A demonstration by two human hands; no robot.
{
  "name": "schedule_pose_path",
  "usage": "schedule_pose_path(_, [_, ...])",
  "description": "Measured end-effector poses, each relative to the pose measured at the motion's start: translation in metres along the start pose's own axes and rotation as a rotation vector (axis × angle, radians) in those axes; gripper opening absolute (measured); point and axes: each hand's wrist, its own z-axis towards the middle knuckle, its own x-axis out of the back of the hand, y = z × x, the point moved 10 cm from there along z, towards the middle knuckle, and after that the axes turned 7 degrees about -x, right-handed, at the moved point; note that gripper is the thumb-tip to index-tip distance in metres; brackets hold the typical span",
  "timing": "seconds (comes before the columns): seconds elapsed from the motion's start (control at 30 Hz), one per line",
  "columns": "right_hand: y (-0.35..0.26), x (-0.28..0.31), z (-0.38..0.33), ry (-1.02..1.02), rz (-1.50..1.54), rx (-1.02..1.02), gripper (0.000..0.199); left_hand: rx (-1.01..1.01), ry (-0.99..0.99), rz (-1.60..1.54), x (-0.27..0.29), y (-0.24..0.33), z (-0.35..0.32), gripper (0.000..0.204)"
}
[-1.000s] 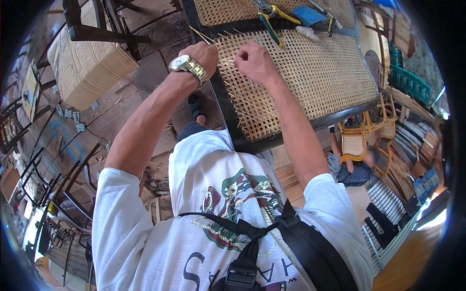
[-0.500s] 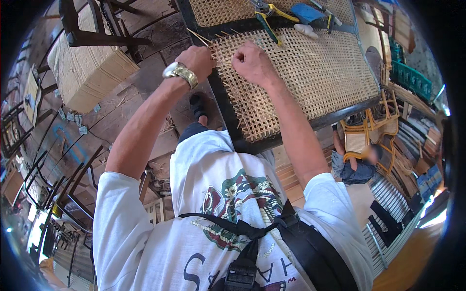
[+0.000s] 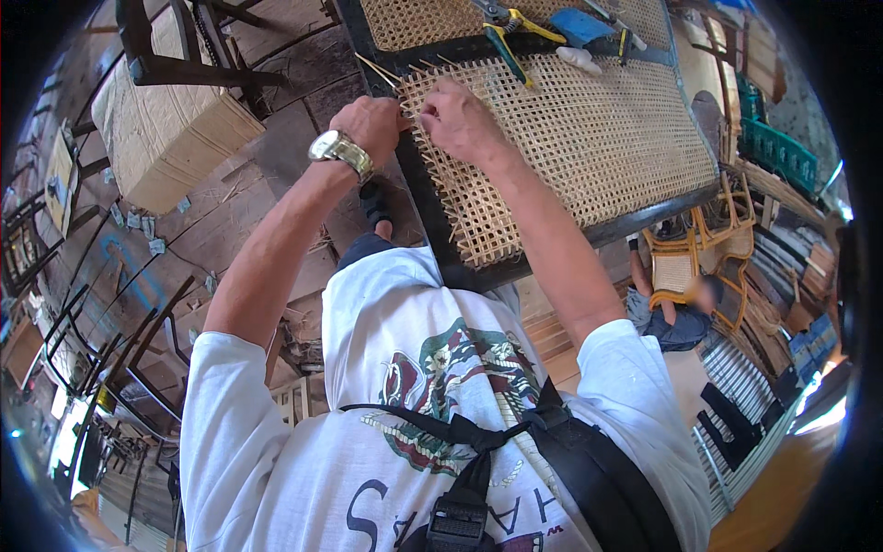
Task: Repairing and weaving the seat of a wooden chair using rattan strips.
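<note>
A woven cane panel (image 3: 570,147) lies across a dark frame (image 3: 515,270), its loose strand ends sticking out along the left edge. My left hand (image 3: 371,127), with a metal watch (image 3: 340,152) on the wrist, is curled at that edge over the frame's left bar. Just right of it, my right hand (image 3: 457,121) is closed above the cane, near the panel's upper left corner. What the fingers of either hand pinch is hidden or too small to make out. Thin loose cane strips (image 3: 375,69) project past the corner by my left hand.
Yellow-and-green-handled cutters (image 3: 510,41), a blue scrap (image 3: 581,26) and a white lump (image 3: 579,61) lie on the frame's far side. A cardboard-covered block (image 3: 175,129) and dark chair frames stand at left. Another person (image 3: 676,317) sits by a rattan chair (image 3: 704,248) at right.
My right hand has shifted slightly left, nearer the panel's edge and my left hand. My left hand has moved a little down and its wrist has turned, showing the watch face.
</note>
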Motion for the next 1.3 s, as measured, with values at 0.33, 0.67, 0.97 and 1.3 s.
schedule_pose_path(0.33, [0.005, 0.009, -0.026, 0.049, 0.115, 0.016, 0.018, 0.175, 0.07, 0.088, 0.049, -0.076, 0.0, 0.049])
schedule_pose_path(0.67, [0.082, 0.118, -0.082, 0.318, 0.101, -0.293, 0.057, 0.373, 0.586, -1.073, -0.056, -0.089, -0.014, 0.056])
schedule_pose_path(0.97, [0.103, 0.12, 0.053, 0.064, -0.499, -0.229, 0.119, -0.037, 0.738, -0.474, -0.004, -0.02, -0.035, 0.019])
schedule_pose_path(1.3, [0.109, 0.109, 0.072, 0.037, -0.621, 0.011, 0.099, 0.134, 0.752, -0.119, -0.002, -0.007, -0.026, 0.019])
